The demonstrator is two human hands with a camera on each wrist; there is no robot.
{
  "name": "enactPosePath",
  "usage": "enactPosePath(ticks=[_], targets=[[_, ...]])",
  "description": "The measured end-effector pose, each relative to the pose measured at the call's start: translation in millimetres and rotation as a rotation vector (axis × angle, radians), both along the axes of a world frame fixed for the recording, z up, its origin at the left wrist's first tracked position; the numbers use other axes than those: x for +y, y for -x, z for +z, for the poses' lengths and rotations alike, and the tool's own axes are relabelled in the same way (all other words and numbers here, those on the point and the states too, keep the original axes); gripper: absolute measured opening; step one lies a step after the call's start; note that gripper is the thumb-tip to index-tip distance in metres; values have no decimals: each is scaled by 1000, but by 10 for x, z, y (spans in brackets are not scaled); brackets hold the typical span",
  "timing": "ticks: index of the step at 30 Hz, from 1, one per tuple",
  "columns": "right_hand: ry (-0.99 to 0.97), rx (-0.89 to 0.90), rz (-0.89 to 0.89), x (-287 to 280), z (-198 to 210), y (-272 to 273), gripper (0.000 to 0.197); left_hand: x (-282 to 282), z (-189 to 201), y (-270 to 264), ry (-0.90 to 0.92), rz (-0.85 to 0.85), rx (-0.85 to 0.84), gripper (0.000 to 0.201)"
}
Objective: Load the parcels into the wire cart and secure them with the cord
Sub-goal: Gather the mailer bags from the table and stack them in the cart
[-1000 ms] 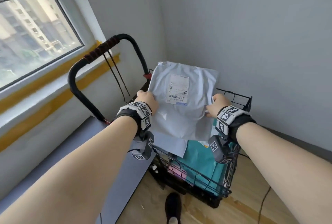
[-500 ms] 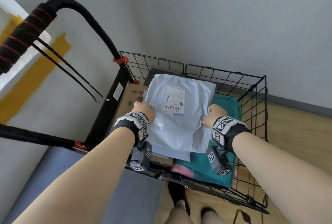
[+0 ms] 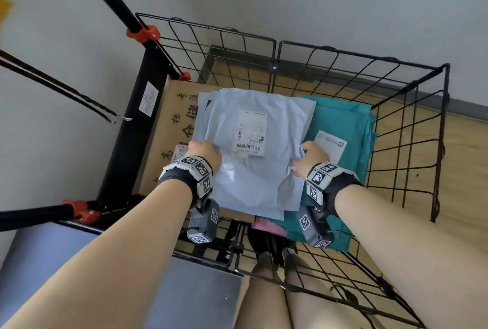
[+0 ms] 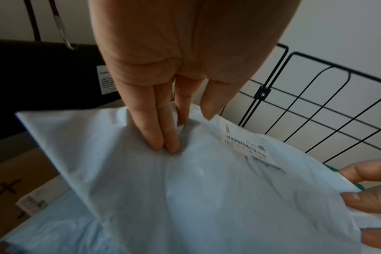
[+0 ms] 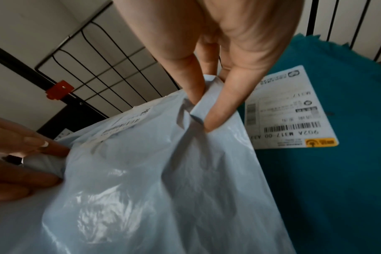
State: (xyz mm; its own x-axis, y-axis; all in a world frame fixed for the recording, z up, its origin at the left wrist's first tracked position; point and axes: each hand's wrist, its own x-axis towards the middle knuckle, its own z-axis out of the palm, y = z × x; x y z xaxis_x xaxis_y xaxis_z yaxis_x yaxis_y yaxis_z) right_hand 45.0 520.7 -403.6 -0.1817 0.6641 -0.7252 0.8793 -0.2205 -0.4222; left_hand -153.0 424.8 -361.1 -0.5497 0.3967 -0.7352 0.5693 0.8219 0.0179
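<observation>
A pale blue plastic mailer parcel (image 3: 253,170) (image 4: 207,197) (image 5: 152,189) with a white barcode label lies low inside the black wire cart (image 3: 330,64), over other parcels. My left hand (image 3: 204,150) (image 4: 174,130) pinches its left edge, fingers underneath and thumb on top. My right hand (image 3: 311,155) (image 5: 200,110) pinches a fold of its right edge between thumb and fingers. Under it sit a brown cardboard box (image 3: 171,128) on the left and a teal mailer (image 3: 343,128) (image 5: 337,171) with a white label on the right. A dark cord with a metal hook (image 3: 116,118) (image 4: 63,34) hangs from the cart handle.
The cart's black handle frame (image 3: 126,143) with red clamps rises on the left by a grey wall. A grey platform (image 3: 198,297) sits at the cart's near left. Wooden floor shows through the wire sides on the right. My legs and a shoe stand just behind the cart's near rim.
Both hands have lowered the pale blue parcel from above the cart down onto the parcels inside. The view has tipped down over the basket.
</observation>
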Motion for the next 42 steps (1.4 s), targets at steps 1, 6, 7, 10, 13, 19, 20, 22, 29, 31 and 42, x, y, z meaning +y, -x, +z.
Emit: enactPosePath(ticks=[1, 6, 7, 10, 13, 19, 20, 22, 29, 31, 42], targets=[[13, 0, -29, 0, -44, 9, 32, 3, -48, 0, 14, -3, -1, 40], [42, -84, -2, 4, -212, -14, 26, -12, -258, -48, -18, -9, 33, 39], [37, -100, -3, 3, -219, -20, 25, -19, -290, -57, -12, -9, 28, 40], [-24, -146, -23, -9, -221, -23, 35, -41, -340, -80, 4, -3, 5, 43], [-172, -185, 94, -28, -171, 20, 55, -34, -338, -91, 23, -18, -27, 46], [-204, -158, 614, -126, -236, 147, 84, 16, -462, -159, -70, -227, -111, 52], [-185, -166, 657, -142, -273, 161, 85, 29, -489, -177, -59, -267, -125, 52], [-171, -182, 708, -173, -345, 179, 86, 49, -566, -195, -27, -317, -140, 53], [-181, -205, 761, -180, -492, 151, 86, 100, -710, -209, 26, -351, -155, 53], [-168, -213, 765, -171, -489, 155, 86, 106, -710, -206, 29, -358, -159, 52], [-130, -181, 650, -181, -168, 141, 75, 86, -351, -240, -5, -335, -152, 52]])
